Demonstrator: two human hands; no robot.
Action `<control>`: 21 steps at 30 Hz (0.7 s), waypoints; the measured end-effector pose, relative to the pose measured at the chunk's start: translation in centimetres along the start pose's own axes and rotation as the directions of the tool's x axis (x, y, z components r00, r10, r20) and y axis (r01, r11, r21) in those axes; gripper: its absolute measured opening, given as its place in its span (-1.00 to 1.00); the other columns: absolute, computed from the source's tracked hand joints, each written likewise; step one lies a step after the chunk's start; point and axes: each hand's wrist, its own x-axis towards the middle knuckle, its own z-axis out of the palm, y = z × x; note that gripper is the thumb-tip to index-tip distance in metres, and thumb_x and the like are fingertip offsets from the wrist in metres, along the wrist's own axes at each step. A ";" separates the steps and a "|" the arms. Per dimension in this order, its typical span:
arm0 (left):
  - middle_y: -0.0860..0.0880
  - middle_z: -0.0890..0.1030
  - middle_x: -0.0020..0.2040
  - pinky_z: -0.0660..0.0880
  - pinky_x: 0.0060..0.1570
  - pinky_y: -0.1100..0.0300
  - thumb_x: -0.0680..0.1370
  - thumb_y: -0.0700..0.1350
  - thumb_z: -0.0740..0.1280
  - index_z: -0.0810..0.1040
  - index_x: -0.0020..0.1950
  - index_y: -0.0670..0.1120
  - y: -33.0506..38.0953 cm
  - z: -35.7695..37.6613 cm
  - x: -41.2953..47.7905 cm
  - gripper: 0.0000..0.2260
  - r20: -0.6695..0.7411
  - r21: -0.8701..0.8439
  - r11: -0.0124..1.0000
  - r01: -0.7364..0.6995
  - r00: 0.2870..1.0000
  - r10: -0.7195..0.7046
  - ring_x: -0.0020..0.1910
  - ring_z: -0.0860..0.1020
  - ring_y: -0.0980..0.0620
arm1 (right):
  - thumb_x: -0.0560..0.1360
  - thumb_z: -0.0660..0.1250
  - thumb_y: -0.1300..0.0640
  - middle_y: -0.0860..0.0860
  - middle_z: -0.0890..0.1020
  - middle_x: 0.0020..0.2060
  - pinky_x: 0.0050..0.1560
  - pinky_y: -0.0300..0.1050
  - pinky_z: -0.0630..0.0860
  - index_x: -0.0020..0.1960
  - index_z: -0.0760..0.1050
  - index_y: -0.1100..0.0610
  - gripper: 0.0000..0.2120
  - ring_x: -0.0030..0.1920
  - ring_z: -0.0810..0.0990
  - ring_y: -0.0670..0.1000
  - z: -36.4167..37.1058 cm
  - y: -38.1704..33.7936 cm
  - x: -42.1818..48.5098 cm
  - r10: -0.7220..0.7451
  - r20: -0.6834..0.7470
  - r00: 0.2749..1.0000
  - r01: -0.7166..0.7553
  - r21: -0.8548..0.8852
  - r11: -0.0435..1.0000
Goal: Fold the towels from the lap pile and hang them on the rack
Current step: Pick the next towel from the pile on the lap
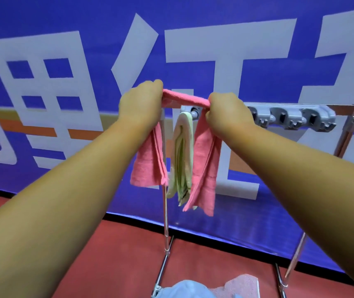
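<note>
Pink towel point(185, 98): stretched level between left hand point(141, 103) and right hand point(228, 114), fingers of both clamped on it, ends hanging; at rack point(289, 118) clip bar; cream-green towel point(182, 155) hangs there; lap pile point(193, 288) below.

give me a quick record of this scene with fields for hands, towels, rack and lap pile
left hand: grips pink towel
right hand: grips same towel
pink towel: stretched between hands, both ends hanging
green towel: folded, hanging on rack
rack: metal frame, grey clip bar
lap pile: more towels left
</note>
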 end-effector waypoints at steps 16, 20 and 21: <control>-0.09 0.56 -0.12 0.41 -0.20 0.01 0.62 -0.15 0.23 0.53 0.02 -0.04 -2.3 8.3 -0.3 -0.91 0.184 -0.066 0.997 0.038 0.983 -0.025 -0.14 0.52 -0.22 | 0.48 0.31 0.35 0.02 0.29 -0.35 -0.40 -0.10 0.30 0.23 0.51 0.13 -0.66 -0.20 0.53 0.20 6.1 -0.4 1.5 -0.204 0.106 0.973 0.228 -0.345 0.910; -0.16 0.64 0.02 0.48 -0.16 -0.04 0.64 -0.17 0.19 0.55 0.13 -0.08 -2.4 10.6 -2.1 -0.84 0.197 -0.153 0.988 0.025 0.980 0.005 0.00 0.59 -0.29 | 0.51 0.29 0.36 0.10 0.55 -0.15 -0.31 0.00 0.35 0.45 0.35 0.13 -0.47 0.02 0.63 0.27 7.7 0.0 1.0 -0.195 0.082 0.977 0.210 -0.300 0.930; -0.17 0.64 0.03 0.49 -0.16 -0.04 0.64 -0.17 0.19 0.55 0.14 -0.08 -2.2 11.0 -2.5 -0.83 0.193 -0.181 0.983 0.030 0.981 0.005 0.00 0.59 -0.29 | 0.51 0.29 0.36 0.12 0.61 -0.06 -0.31 0.00 0.36 0.45 0.33 0.13 -0.47 -0.02 0.62 0.27 8.0 0.1 0.8 -0.192 0.071 0.979 0.204 -0.288 0.936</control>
